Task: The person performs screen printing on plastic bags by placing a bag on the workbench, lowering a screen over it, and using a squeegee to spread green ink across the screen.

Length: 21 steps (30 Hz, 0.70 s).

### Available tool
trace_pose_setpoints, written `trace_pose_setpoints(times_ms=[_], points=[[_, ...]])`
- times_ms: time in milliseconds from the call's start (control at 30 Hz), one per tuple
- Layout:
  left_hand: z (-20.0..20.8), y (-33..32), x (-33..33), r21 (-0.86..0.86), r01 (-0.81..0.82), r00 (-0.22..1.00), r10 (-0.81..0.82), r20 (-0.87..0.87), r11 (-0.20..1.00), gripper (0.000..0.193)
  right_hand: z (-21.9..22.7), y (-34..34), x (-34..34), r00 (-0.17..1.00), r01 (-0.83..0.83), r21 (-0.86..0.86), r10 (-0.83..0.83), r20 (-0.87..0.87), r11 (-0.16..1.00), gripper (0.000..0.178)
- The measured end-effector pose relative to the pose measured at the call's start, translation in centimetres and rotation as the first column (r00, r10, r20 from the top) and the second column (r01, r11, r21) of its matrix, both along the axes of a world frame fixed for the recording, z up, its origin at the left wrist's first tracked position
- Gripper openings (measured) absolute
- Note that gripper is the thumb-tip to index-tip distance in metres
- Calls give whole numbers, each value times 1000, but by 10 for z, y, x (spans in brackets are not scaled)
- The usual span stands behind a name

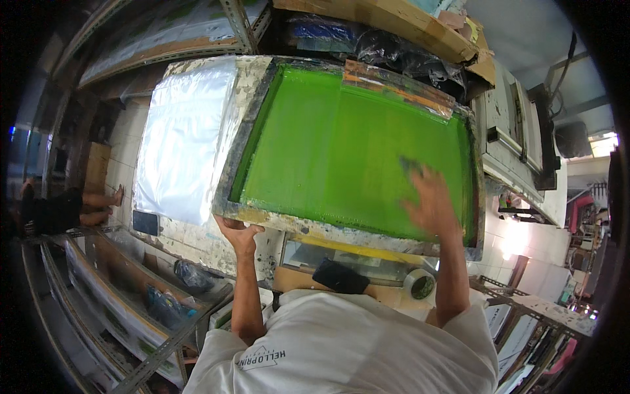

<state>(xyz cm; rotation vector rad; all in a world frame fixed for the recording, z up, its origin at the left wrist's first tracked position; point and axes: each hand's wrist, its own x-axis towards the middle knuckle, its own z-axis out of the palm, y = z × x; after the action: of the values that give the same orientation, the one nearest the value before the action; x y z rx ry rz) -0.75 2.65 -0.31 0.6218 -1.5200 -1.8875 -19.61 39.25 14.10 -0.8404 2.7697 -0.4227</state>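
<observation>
A large screen printing frame [226,190] with green mesh lies before me, its wooden border stained with ink. My left hand [237,236] is at its near left corner, fingers hooked on the edge and partly hidden by it, thumb sticking out to the right. Over the right part of the green mesh [328,151] is my right hand [430,200], smeared by motion. A small dark thing [410,165] shows at its fingertips, too blurred to name. Along the frame's far edge rests a wooden squeegee [397,87] stained with ink.
Left of the frame lies a stack of clear plastic sheets [184,141], with a dark flat block [146,222] near its corner. Close to my body are a black pouch-like thing [341,276] and a tape roll [419,284]. Another person's legs [98,205] show far left.
</observation>
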Motion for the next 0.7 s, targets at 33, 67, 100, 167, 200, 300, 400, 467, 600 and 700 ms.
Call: trace_pose_setpoints(times_ms=[33, 67, 100, 167, 200, 300, 400, 467, 600, 700], points=[[-2, 2, -1, -49, -30, 1000, 30, 7, 998, 118, -20, -7, -33, 992, 33, 0, -33, -119, 999, 64], [-5, 3, -2, -98, -56, 998, 58, 12, 994, 121, -38, -16, -71, 969, 68, -6, -68, -237, 998, 60], [-16, 3, 4, -117, -87, 992, 97, 76, 989, 125, -55, -21, -110, 952, 90, 23, -79, -295, 996, 61], [-28, 2, 6, -148, -74, 995, 84, 61, 986, 126, -69, -35, -164, 916, 164, 57, -130, -380, 985, 64], [-34, 0, 9, -164, -70, 995, 80, 57, 984, 126, -73, -43, -180, 897, 216, 64, -172, -407, 974, 66], [-40, 2, 7, -142, -84, 992, 97, 86, 986, 126, -96, -42, -224, 829, 160, 124, -65, -555, 979, 68], [-37, 3, 5, -138, -70, 993, 82, 82, 988, 125, -109, -45, -254, 894, 33, 159, 42, -447, 987, 68], [-34, 3, 5, -142, -59, 995, 71, 76, 988, 124, -109, -41, -266, 964, 29, 33, -19, -266, 999, 65], [-33, 4, 7, -134, -50, 995, 61, 76, 990, 121, -107, -39, -270, 927, -73, -86, 36, -374, 994, 58], [-36, 3, 8, -156, -65, 994, 78, 75, 986, 120, -97, -52, -254, 944, 1, -50, -18, -329, 999, 52]])
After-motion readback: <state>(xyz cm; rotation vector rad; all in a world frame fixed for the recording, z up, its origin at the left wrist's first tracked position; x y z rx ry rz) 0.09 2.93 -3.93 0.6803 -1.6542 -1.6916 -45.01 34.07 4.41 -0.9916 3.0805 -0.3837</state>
